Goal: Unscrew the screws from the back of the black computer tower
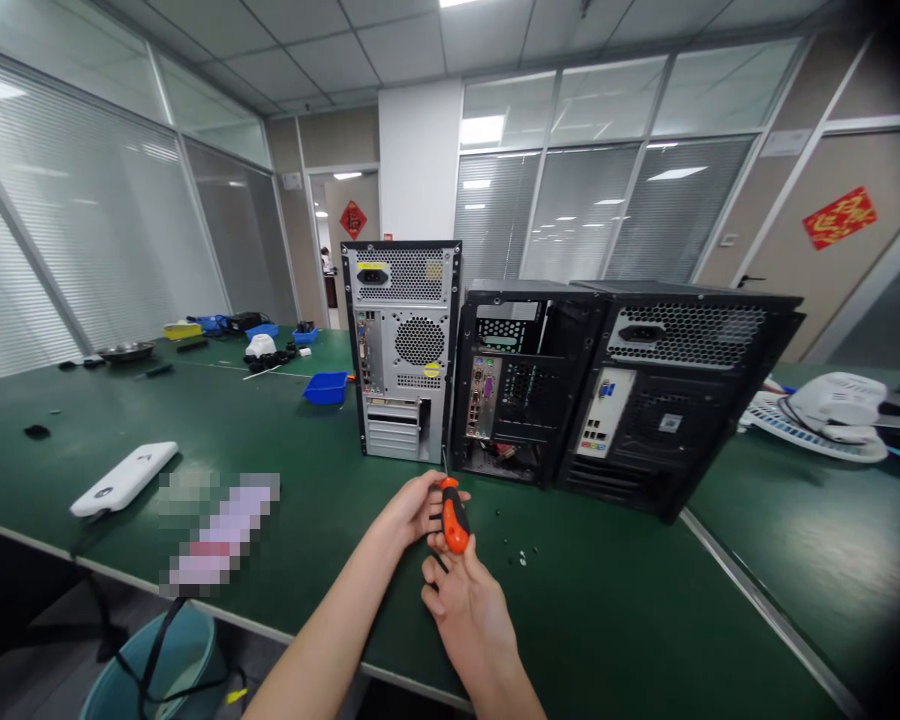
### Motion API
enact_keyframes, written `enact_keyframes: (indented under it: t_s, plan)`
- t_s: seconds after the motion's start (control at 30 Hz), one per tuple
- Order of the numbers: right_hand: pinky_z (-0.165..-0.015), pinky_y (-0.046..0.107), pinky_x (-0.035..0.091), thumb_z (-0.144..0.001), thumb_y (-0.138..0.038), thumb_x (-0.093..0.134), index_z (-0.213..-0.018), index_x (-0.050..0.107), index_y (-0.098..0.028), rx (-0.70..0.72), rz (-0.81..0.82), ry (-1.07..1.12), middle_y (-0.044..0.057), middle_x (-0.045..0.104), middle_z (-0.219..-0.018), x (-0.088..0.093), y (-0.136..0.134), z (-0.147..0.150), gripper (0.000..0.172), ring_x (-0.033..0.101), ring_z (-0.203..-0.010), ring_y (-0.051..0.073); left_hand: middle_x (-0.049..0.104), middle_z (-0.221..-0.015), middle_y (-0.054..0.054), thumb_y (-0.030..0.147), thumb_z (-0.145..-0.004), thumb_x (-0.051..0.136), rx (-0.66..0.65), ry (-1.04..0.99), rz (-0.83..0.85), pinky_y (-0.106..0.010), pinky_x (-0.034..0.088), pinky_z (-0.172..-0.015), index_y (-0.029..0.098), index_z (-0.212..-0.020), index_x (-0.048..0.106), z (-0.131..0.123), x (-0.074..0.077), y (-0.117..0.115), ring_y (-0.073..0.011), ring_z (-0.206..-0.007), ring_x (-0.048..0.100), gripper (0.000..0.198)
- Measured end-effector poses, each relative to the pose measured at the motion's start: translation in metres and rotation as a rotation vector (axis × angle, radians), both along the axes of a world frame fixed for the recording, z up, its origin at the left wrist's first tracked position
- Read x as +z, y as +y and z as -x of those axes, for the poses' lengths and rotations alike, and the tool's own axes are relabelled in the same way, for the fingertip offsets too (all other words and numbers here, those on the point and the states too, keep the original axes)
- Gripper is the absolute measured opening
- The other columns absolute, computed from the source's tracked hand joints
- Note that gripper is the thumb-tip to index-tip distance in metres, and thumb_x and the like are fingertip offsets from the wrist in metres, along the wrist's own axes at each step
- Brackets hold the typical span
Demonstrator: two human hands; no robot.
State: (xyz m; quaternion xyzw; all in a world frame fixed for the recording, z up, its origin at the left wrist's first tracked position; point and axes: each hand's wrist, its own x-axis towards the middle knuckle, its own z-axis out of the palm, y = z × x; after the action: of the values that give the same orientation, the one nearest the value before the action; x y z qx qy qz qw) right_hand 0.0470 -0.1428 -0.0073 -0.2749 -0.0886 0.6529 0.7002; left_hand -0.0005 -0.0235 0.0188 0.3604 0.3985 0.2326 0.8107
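My left hand [412, 510] and my right hand [461, 595] both hold an orange-and-black screwdriver [454, 515] above the green table [615, 620]. The left fingers curl round the upper handle; the right fingers pinch its lower end. The thin shaft points up toward the silver computer case [401, 350], which stands upright with its rear panel facing me. Beside it stand two black computer cases [525, 385] [675, 395], rear panels facing me too. A few small screws [521, 555] lie on the table just right of my hands.
A white phone-like device [124, 478] lies at the left, next to a blurred patch. Blue bins [325, 387] and tools sit farther back. A white appliance [832, 410] rests on the right table. A teal bucket [157, 670] stands below the table edge.
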Motion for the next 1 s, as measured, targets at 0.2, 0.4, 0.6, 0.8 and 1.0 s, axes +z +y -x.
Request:
enact_keyframes:
  t_s: [0.2,0.4,0.6,0.8,1.0]
  plan:
    - [-0.045,0.020,0.023,-0.070,-0.043,0.069,-0.082,0.063,-0.021,0.012,-0.012,0.043,0.001,0.054,-0.086,0.000,-0.001,0.001,0.026,0.043,-0.061,0.010,0.070,-0.068,-0.003,0.027,-0.085,0.045,-0.016,-0.004,0.024,-0.021,0.042,-0.047,0.015,-0.084,0.058,0.001,0.006,-0.003,-0.0101,-0.046,0.053,0.018]
    - [-0.043,0.019,0.023,-0.077,-0.040,0.063,-0.082,0.062,-0.021,0.014,-0.035,0.100,0.001,0.053,-0.086,-0.001,-0.001,0.004,0.019,0.041,-0.061,0.010,0.068,-0.066,-0.001,0.027,-0.085,0.050,0.006,-0.001,0.025,-0.020,0.042,-0.049,0.014,-0.085,0.058,0.000,0.002,-0.001,-0.0092,-0.046,0.053,0.015]
    - [-0.041,0.016,0.022,-0.085,-0.035,0.053,-0.083,0.060,-0.019,0.042,-0.050,0.239,0.001,0.050,-0.086,-0.005,0.000,0.007,0.018,0.037,-0.057,0.007,0.066,-0.070,-0.002,0.026,-0.085,0.052,0.051,0.010,0.015,-0.021,0.044,-0.052,0.013,-0.081,0.057,-0.003,-0.002,0.000,-0.0093,-0.052,0.057,0.014]
    - [-0.040,0.014,0.022,-0.087,-0.031,0.050,-0.083,0.060,-0.018,0.058,-0.081,0.315,0.001,0.049,-0.085,-0.005,0.000,0.009,0.017,0.037,-0.057,0.006,0.063,-0.068,-0.002,0.026,-0.084,0.055,0.076,0.014,-0.013,-0.020,0.044,-0.050,0.012,-0.075,0.055,-0.004,-0.004,0.000,-0.0086,-0.050,0.055,0.017]
    - [-0.039,0.013,0.023,-0.094,-0.033,0.034,-0.086,0.062,-0.018,0.053,-0.074,0.358,0.003,0.052,-0.086,-0.001,-0.001,0.012,0.033,0.036,-0.057,0.006,0.060,-0.063,0.000,0.030,-0.083,0.058,0.061,0.025,-0.022,-0.019,0.042,-0.047,0.012,-0.072,0.055,-0.005,-0.008,0.003,-0.0077,-0.046,0.052,0.021]
